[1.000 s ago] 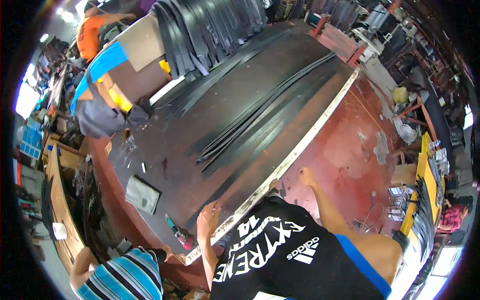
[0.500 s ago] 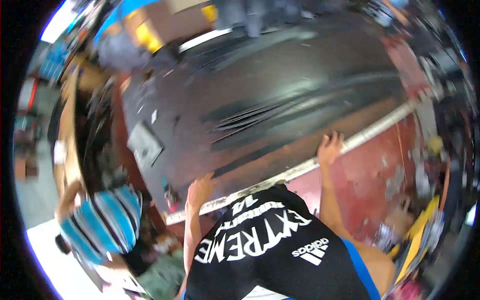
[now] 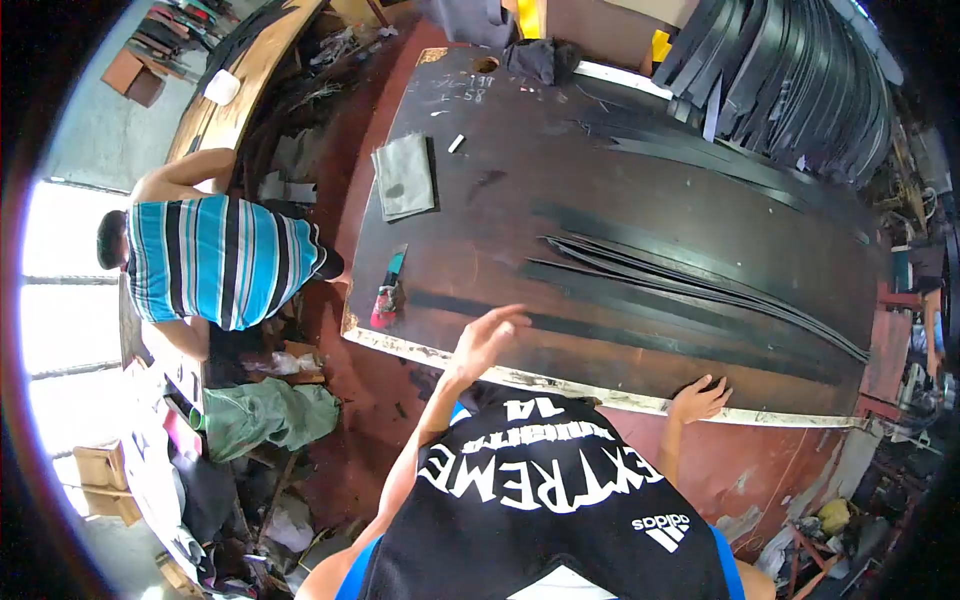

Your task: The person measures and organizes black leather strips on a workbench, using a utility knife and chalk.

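Head camera: on a dark-topped worktable point(image 3: 480, 220), a slim red-and-teal tool point(image 3: 389, 288) lies at left. Rightward, what looks like a long, flat black strip point(image 3: 620, 332) runs by the fingers of the person's left hand point(image 3: 487, 342) — probably light and limp, best lifted by its left end. Farther right and beyond it rests a loose bundle of thin black strips point(image 3: 680, 282), likely bendy and apt to slide over one another — better gathered around the middle than pulled by a tip. The left hand has its fingers loosely extended, holding nothing visible; whether it touches the strip cannot be told. The right hand point(image 3: 700, 399), fingers spread and empty, appears to rest at the table's pale edge point(image 3: 400, 346).
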The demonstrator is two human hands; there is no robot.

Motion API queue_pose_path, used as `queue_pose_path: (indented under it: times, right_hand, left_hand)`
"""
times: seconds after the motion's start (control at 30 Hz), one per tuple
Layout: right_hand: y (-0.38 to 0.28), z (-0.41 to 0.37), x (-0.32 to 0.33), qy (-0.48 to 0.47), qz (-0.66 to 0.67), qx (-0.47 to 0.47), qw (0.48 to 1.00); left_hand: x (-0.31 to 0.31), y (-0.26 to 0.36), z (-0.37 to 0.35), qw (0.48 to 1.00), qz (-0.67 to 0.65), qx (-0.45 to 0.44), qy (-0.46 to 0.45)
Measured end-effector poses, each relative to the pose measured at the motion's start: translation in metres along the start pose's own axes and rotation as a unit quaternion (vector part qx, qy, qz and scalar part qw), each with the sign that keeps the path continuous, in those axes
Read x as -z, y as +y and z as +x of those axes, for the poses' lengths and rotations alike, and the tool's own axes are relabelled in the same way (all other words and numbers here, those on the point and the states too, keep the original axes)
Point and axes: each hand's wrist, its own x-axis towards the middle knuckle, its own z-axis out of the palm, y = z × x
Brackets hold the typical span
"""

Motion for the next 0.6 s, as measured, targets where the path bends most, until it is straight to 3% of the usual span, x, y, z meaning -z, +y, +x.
queue_pose_path:
  times: [0.03,0.07,0.1,0.2,0.23,0.3,0.43,0.53,0.6]
  right_hand:
    - [-0.012,0.000,0.007,0.005,0.001,0.001,1.000]
    - [-0.023,0.003,0.015,0.013,0.092,0.034,0.995]
    - [-0.040,0.006,0.031,0.018,0.178,0.067,0.982]
    - [-0.141,-0.005,0.092,-0.001,0.279,0.181,0.943]
    - [-0.178,-0.014,0.110,-0.037,0.355,0.199,0.913]
    - [-0.245,-0.037,0.148,-0.088,0.377,0.306,0.870]
    - [-0.339,-0.092,0.191,-0.181,0.344,0.521,0.760]
    - [-0.382,-0.133,0.201,-0.229,0.299,0.567,0.732]
    - [-0.391,-0.154,0.199,-0.235,0.284,0.576,0.729]
  left_hand:
    - [0.002,0.000,0.011,0.979,-0.194,-0.060,-0.028]
    - [0.007,0.001,0.021,0.916,-0.380,-0.114,-0.057]
    - [0.017,0.015,0.029,0.875,-0.461,-0.120,-0.084]
    - [0.050,0.066,0.045,0.719,-0.661,-0.152,-0.153]
    - [0.059,0.079,0.046,0.715,-0.665,-0.148,-0.156]
    - [0.076,0.101,0.049,0.637,-0.727,-0.175,-0.187]
    - [0.094,0.112,0.050,0.604,-0.754,-0.161,-0.199]
    - [0.101,0.103,0.049,0.637,-0.733,-0.150,-0.187]
    - [0.105,0.095,0.050,0.686,-0.691,-0.163,-0.157]
